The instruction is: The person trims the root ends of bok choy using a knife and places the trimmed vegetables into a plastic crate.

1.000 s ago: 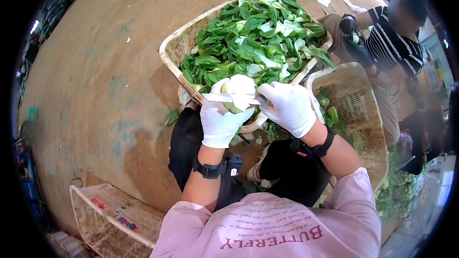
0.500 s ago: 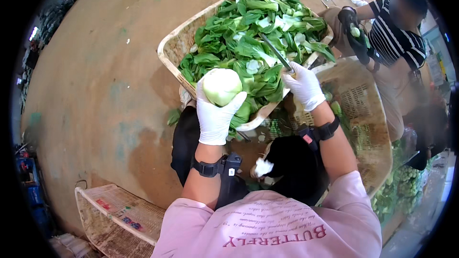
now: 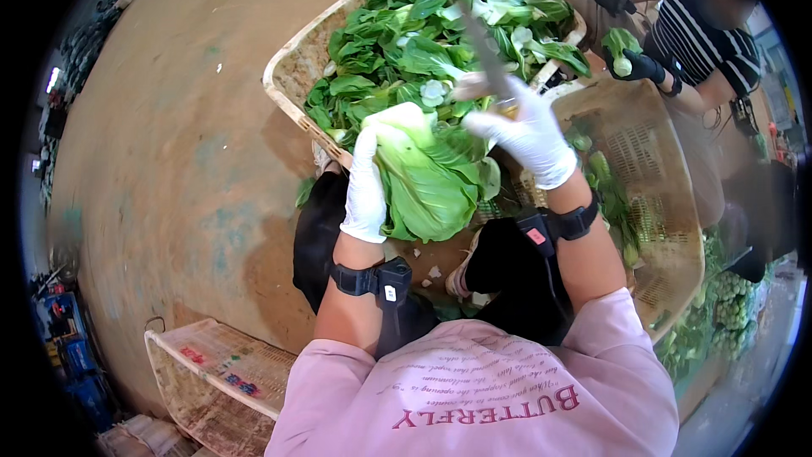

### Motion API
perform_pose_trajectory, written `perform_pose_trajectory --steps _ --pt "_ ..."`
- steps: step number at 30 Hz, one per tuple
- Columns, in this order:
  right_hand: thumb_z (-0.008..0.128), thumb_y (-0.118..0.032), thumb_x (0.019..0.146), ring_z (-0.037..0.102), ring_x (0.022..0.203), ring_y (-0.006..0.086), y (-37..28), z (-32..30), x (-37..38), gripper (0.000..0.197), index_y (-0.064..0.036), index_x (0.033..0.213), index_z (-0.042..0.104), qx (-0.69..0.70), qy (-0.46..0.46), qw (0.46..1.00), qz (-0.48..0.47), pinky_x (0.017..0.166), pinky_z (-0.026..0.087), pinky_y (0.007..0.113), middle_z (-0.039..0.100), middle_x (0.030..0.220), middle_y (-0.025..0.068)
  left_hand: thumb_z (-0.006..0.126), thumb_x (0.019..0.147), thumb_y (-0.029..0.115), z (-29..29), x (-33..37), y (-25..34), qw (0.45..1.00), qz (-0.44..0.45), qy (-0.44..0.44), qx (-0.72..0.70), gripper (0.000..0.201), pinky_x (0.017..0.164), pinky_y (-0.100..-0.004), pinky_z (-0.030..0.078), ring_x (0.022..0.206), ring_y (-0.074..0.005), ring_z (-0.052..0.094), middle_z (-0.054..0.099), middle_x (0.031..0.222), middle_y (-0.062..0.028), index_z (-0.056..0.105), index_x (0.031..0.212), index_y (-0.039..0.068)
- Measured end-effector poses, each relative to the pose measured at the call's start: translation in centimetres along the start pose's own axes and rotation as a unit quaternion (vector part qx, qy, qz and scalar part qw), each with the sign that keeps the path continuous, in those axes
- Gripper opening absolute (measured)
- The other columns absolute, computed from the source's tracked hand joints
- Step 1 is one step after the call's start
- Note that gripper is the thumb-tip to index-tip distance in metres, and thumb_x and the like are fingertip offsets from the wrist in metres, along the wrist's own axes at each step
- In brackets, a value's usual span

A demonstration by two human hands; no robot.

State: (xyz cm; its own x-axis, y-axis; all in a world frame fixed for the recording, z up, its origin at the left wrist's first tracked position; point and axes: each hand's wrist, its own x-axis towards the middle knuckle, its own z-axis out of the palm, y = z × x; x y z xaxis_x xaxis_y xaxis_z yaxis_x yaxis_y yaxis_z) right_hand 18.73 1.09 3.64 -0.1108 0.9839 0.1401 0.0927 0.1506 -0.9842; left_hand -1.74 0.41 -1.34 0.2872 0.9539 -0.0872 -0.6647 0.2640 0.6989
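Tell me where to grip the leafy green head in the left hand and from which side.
Grip the bok choy head at its thick pale stalk base, now uppermost near the left hand's fingertips, coming from the left. The broad leaves hang down loose and would likely tear or slip. The right hand holds a knife on the right, so keep clear of that side.

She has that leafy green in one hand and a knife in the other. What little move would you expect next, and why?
Probably bringing the knife down to the bok choy to trim it. The left hand holds the plant up with its leaves hanging loose, while the right hand keeps the blade raised just beside it, above the basket of greens.
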Motion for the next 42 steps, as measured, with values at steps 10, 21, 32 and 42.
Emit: perform_pose_trajectory --steps 10,21,32,42 --pt "0.077 -0.019 0.073 0.054 0.089 0.0122 0.0 0.3 -0.6 0.055 0.0007 0.119 0.053 -0.12 -0.162 0.978 -0.047 0.082 0.044 0.027 0.06 0.101 0.0063 0.032 0.096 0.053 0.3 -0.1 -2.3 0.991 -0.007 -0.035 0.131 0.062 0.099 -0.0317 0.037 0.116 -0.0187 0.046 0.047 0.128 -0.0094 0.035 0.136 0.005" --pt "0.066 -0.023 0.068 0.057 0.074 0.0337 0.2 0.6 -0.5 0.04 -0.0036 0.101 0.057 -0.22 -0.15 0.96 -0.089 0.067 0.047 0.035 0.057 0.077 0.0165 0.028 0.089 0.066 -0.3 -0.3 -2.4 0.976 -0.015 -0.031 0.216 0.075 0.093 -0.0313 0.042 0.106 -0.018 0.053 0.054 0.116 -0.0096 0.041 0.13 0.004" --pt "0.065 -0.024 0.083 0.052 0.063 0.0063 -0.7 -3.5 2.5 0.028 -0.0054 0.103 0.058 -0.032 0.081 0.996 0.021 0.058 0.044 0.022 0.06 0.079 0.0021 0.028 0.08 0.077 1.5 -1.3 -1.4 0.965 -0.208 -0.054 -0.147 0.089 0.074 -0.0392 0.049 0.068 -0.0268 0.057 0.06 0.077 -0.0146 0.048 0.124 0.002" --pt "0.075 -0.031 0.076 0.051 0.08 0.0065 2.4 1.9 0.0 0.055 -0.0041 0.119 0.053 0.036 -0.159 0.979 0.121 0.069 0.044 0.022 0.056 0.092 -0.0001 0.018 0.088 0.069 1.1 -0.4 -1.5 0.996 -0.079 0.011 0.035 0.086 0.101 -0.037 0.037 0.118 -0.0247 0.047 0.043 0.134 -0.0134 0.031 0.138 0.001"
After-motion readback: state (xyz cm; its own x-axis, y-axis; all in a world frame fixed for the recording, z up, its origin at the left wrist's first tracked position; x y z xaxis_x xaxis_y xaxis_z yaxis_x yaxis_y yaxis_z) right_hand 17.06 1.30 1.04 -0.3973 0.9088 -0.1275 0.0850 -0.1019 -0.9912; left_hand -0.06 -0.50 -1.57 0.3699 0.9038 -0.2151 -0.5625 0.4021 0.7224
